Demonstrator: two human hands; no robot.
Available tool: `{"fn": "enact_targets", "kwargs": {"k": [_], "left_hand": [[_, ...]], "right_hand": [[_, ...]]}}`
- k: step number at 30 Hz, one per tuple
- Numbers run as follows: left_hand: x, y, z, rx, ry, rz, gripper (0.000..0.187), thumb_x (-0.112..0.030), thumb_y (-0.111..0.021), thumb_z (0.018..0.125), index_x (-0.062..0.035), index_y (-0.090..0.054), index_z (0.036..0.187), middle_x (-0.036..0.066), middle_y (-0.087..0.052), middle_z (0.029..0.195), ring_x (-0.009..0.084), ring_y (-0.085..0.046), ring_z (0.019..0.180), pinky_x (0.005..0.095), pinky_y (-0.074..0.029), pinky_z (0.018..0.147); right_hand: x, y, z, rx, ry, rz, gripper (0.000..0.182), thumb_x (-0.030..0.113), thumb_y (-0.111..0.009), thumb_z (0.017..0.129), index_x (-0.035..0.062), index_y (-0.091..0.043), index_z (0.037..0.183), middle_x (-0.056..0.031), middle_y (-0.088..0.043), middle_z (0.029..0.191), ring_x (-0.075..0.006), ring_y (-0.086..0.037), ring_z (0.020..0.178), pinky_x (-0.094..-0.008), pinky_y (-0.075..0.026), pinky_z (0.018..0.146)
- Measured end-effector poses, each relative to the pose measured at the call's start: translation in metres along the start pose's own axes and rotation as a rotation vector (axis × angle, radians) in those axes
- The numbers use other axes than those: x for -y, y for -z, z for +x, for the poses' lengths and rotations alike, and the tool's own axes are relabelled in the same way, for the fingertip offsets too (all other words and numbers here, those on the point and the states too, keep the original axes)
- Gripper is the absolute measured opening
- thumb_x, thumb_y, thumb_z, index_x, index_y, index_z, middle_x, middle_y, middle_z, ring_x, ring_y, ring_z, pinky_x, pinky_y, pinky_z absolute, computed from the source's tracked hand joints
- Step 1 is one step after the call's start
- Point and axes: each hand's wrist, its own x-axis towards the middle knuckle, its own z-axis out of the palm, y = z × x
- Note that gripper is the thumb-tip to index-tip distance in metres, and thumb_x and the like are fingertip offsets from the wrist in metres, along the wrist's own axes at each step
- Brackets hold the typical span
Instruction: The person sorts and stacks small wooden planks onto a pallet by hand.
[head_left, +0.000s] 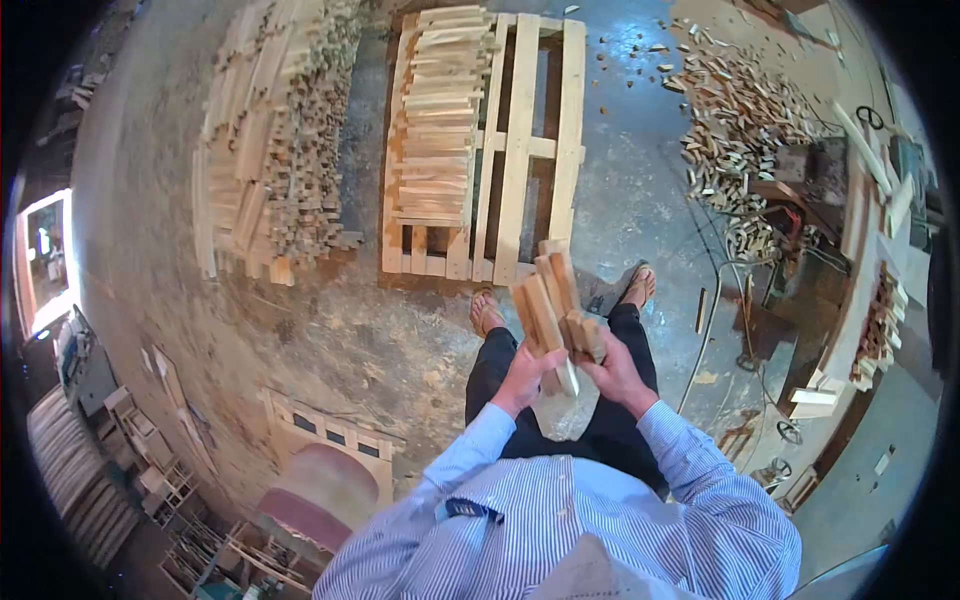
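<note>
Several short wooden strips [542,312] are bunched in front of my body, their far ends fanned out and uneven. My left hand [528,376] is closed round the left strips, thumb across them. On the other side, my right hand [618,372] grips the shorter-looking right-hand pieces near their close ends. Beyond the bundle lies a wooden pallet [522,120], its left part covered by a layered stack of similar strips [437,125].
Left of the pallet is a large pile of longer wood strips [262,150]. Small offcuts [745,110] are heaped on the floor at upper right, near a bench with machinery [815,175]. A dark red chair [315,495] stands at lower left. A hose or cable [705,340] runs along the floor.
</note>
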Motion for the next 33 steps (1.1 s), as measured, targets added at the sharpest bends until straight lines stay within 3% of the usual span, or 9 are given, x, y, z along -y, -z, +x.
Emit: {"fn": "enact_targets", "kwargs": {"k": [2,9,15,17,18,22,29,31,33], "left_hand": [[-0.02,-0.044,-0.003,0.115,0.021,0.093,0.064,-0.014,-0.076,0.087,-0.0051,-0.046,0.144,0.004,-0.06,0.131,0.0165,-0.06,0.119,0.0346,-0.05,0.104],[-0.036,-0.198,-0.016,0.317,0.095,0.263,0.064,-0.016,-0.078,0.087,-0.0054,-0.047,0.143,0.005,-0.062,0.129,0.0169,-0.062,0.116,0.0349,-0.053,0.099],[-0.004,-0.355,-0.012,0.321,0.031,0.346,0.064,-0.021,-0.076,0.087,-0.0039,-0.048,0.142,0.008,-0.064,0.123,0.0187,-0.064,0.112,0.0359,-0.053,0.098],[0.006,-0.399,-0.007,0.457,0.024,0.382,0.064,-0.022,-0.076,0.087,-0.0032,-0.048,0.142,0.008,-0.064,0.122,0.0196,-0.064,0.111,0.0363,-0.053,0.099],[0.006,-0.424,-0.008,0.529,0.053,0.385,0.06,-0.02,-0.076,0.088,-0.0024,-0.051,0.14,0.007,-0.064,0.123,0.0193,-0.065,0.111,0.0366,-0.054,0.098],[0.026,-0.501,-0.004,0.628,0.037,0.432,0.068,-0.018,-0.074,0.089,-0.0031,-0.042,0.148,0.008,-0.059,0.133,0.0202,-0.065,0.111,0.0358,-0.053,0.1],[0.031,-0.573,-0.002,0.789,0.084,0.555,0.069,-0.019,-0.079,0.087,-0.0035,-0.047,0.146,0.007,-0.059,0.133,0.0179,-0.055,0.125,0.0352,-0.045,0.107],[0.043,-0.585,0.015,0.81,0.07,0.555,0.066,-0.017,-0.078,0.087,-0.0035,-0.048,0.144,0.008,-0.061,0.13,0.0193,-0.06,0.119,0.0376,-0.05,0.103],[0.047,-0.597,0.035,0.844,0.209,0.613,0.063,-0.014,-0.077,0.088,-0.0041,-0.049,0.143,0.01,-0.064,0.126,0.0219,-0.066,0.111,0.0407,-0.055,0.097]], "right_hand": [[0.039,0.03,-0.018,-0.109,0.162,0.002,0.038,0.001,-0.069,0.087,0.0,-0.062,0.124,-0.0158,-0.064,0.11,-0.0322,-0.064,0.103,-0.038,-0.05,0.092],[0.096,0.139,-0.096,-0.291,0.267,-0.065,0.031,0.0,-0.069,0.086,-0.0006,-0.063,0.117,-0.0147,-0.06,0.1,-0.033,-0.063,0.097,-0.0389,-0.05,0.088],[0.11,0.26,-0.166,-0.423,0.318,-0.08,0.049,0.004,-0.067,0.09,-0.001,-0.057,0.137,-0.0184,-0.065,0.121,-0.0345,-0.064,0.113,-0.0392,-0.048,0.099],[0.116,0.3,-0.19,-0.396,0.3,0.075,0.046,0.006,-0.066,0.092,-0.0026,-0.056,0.136,-0.0188,-0.065,0.124,-0.0332,-0.064,0.118,-0.0387,-0.047,0.102],[0.108,0.316,-0.199,-0.43,0.326,0.06,0.044,0.008,-0.066,0.094,-0.0029,-0.057,0.135,-0.0179,-0.067,0.124,-0.0276,-0.065,0.115,-0.0367,-0.049,0.099],[0.109,0.362,-0.236,-0.514,0.289,0.175,0.036,0.008,-0.064,0.098,-0.0037,-0.059,0.132,-0.0125,-0.068,0.119,-0.0192,-0.064,0.106,-0.0349,-0.051,0.092],[0.105,0.408,-0.254,-0.747,0.186,0.281,0.03,0.013,-0.064,0.101,-0.003,-0.064,0.126,-0.006,-0.069,0.11,-0.0115,-0.062,0.095,-0.029,-0.051,0.081],[0.104,0.418,-0.258,-0.872,0.146,0.278,0.029,0.019,-0.064,0.101,-0.002,-0.067,0.12,-0.0034,-0.07,0.103,-0.0094,-0.06,0.088,-0.0281,-0.05,0.075],[0.134,0.424,-0.267,-0.92,0.052,0.294,0.03,0.025,-0.066,0.099,-0.0011,-0.07,0.115,-0.0011,-0.07,0.094,-0.0083,-0.059,0.081,-0.0282,-0.049,0.069]]}}
